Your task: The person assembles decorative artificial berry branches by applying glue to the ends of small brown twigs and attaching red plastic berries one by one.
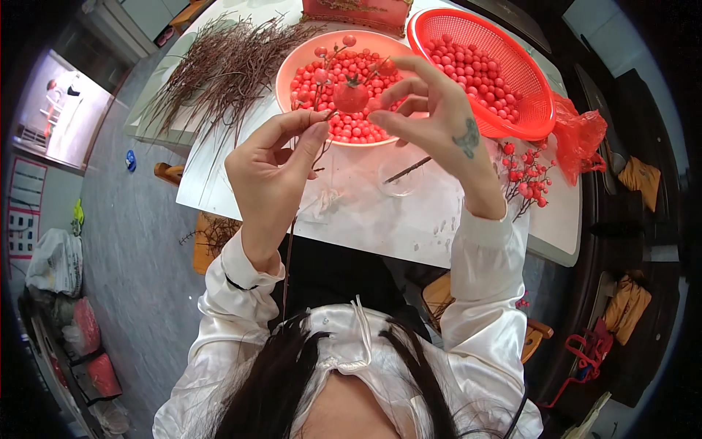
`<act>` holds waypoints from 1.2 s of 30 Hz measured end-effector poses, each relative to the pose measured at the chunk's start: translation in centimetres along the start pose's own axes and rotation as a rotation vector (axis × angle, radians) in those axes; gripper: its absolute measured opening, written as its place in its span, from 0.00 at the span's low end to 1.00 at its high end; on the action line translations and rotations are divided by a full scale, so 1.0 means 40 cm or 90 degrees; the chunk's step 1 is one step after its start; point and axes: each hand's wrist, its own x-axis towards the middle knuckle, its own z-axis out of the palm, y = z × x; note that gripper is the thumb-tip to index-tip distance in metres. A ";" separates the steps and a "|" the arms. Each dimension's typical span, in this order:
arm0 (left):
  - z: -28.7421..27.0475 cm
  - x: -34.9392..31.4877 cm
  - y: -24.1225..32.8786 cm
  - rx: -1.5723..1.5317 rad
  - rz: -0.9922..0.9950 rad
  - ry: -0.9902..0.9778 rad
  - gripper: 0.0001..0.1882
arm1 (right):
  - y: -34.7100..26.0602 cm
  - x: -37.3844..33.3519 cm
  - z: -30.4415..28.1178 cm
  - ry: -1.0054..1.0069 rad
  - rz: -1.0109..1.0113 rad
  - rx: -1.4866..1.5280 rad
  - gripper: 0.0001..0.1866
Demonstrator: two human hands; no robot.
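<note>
My left hand (269,164) pinches a thin brown branch (320,121) between thumb and fingertips, and its long stem hangs down past my wrist. Red berries (320,75) sit along the upper twigs. Beside them, a larger red artificial fruit (351,96) with a dark pointed crown, like a small pomegranate, appears to be on the branch. My right hand (431,110) is raised just right of this fruit, fingers curled and thumb apart from them, with a gap between. A reddish berry (386,67) shows at its index fingertip; whether they touch is unclear.
Behind my hands stands a pink bowl (284,72) of red berries. A red basket (547,110) with more berries is at the right. Bare brown twigs (219,66) lie at left. A finished-looking berry spray (528,175) and red plastic bag (578,135) lie right on the white table (431,230).
</note>
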 end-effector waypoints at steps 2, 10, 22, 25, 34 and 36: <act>0.008 -0.002 0.003 -0.007 0.003 -0.003 0.08 | -0.019 -0.030 0.007 -0.051 0.046 0.076 0.15; 0.028 -0.011 -0.003 0.065 0.055 0.004 0.06 | 0.001 -0.095 0.088 0.031 0.119 0.569 0.12; 0.042 -0.017 -0.015 0.126 0.075 -0.022 0.05 | 0.025 -0.108 0.108 0.053 0.123 0.643 0.12; 0.042 -0.016 -0.019 0.130 0.080 -0.033 0.05 | 0.032 -0.107 0.109 0.050 0.127 0.635 0.12; 0.038 -0.015 -0.021 0.151 0.082 -0.034 0.03 | 0.032 -0.103 0.126 0.068 0.127 0.612 0.11; 0.035 -0.015 -0.020 0.098 0.038 -0.058 0.05 | 0.036 -0.104 0.127 0.083 0.138 0.615 0.11</act>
